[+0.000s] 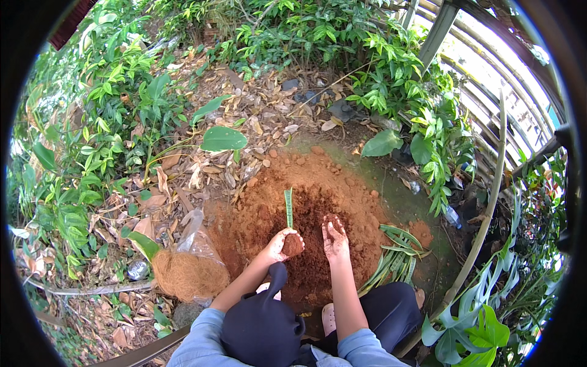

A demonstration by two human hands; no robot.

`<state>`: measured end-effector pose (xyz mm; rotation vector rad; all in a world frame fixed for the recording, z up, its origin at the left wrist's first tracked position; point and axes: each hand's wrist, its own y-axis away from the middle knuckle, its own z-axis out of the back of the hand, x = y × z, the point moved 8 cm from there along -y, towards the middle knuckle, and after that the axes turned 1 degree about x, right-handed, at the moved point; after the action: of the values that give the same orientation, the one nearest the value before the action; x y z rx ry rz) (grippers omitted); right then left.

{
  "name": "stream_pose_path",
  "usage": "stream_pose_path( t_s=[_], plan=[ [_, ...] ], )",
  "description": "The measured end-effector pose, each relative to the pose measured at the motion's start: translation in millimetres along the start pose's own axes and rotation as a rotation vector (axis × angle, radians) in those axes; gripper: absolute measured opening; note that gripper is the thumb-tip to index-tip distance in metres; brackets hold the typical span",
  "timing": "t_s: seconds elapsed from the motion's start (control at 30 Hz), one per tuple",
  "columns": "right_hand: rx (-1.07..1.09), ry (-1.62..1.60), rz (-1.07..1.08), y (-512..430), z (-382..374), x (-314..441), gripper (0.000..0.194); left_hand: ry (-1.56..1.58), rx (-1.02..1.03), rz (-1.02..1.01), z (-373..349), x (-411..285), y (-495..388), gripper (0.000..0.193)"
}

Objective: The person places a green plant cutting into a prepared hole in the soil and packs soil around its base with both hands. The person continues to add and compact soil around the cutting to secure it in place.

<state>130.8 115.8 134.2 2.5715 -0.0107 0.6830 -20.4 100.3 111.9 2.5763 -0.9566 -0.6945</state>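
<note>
My left hand [280,244] cups a ball of brown fibre and soil [292,245]. A cut strip of snake plant leaf [289,208] stands upright from the far side of that hand; its lower end is hidden. To the right, my right hand [335,238] is raised palm up over the soil heap, with a small clump of dark soil [333,223] on its soil-covered fingers. Beneath both hands lies a mound of reddish-brown soil [362,206], darker and looser in the middle. More long snake plant leaves [394,264] lie in a pile at the mound's right edge.
A tangle of coconut fibre [190,276] lies at the left, against a clear plastic bag [192,234]. Dry leaves [261,101] cover the ground beyond. A long curved branch [488,215] and a bamboo fence [500,101] stand at the right. A plastic bottle [451,216] lies near the plants there.
</note>
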Motion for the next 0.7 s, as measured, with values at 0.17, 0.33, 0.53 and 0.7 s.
stream_pose_path(
  t_s=[0.17, 0.33, 0.53, 0.7],
  plan=[
    [0.131, -0.019, -0.005, -1.3, -7.4, -0.7, 0.039, -0.002, -0.016, -0.014, 4.7, 0.1, -3.2, 0.011],
    [0.057, -0.060, 0.002, -0.5, 0.6, 2.2, 0.040, -0.088, -0.083, -0.053, 24.7, 5.2, -20.8, 0.013],
    [0.111, -0.051, 0.008, 0.3, 1.6, 10.3, 0.032, -0.142, -0.104, 0.018, 58.1, 32.7, -43.9, 0.010],
    [0.006, -0.002, 0.015, -0.2, 11.8, 9.8, 0.019, -0.018, -0.112, 0.134, 71.6, 49.7, -43.4, 0.037]
  ],
)
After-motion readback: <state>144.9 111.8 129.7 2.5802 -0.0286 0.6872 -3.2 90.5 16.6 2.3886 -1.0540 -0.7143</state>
